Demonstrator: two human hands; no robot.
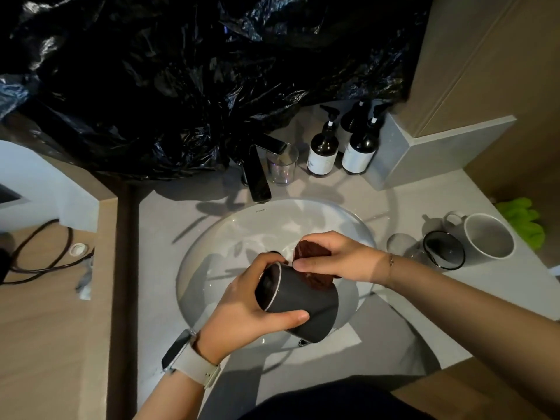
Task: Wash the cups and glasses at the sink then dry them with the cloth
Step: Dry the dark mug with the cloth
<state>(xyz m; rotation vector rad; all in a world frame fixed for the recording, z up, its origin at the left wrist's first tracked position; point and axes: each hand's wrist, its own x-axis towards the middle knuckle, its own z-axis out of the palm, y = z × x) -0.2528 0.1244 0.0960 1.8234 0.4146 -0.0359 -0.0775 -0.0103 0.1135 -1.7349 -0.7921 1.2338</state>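
As L hand (242, 307) grips, cup (303, 307) lies tilted (mouth prob. leftward).

Dim overhead light, hard shadows, wide-angle distortion.

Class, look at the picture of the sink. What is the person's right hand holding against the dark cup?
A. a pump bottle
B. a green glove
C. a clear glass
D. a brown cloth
D: the right hand grips a brown cloth and holds it against the dark cup, which the left hand holds tilted over the sink.
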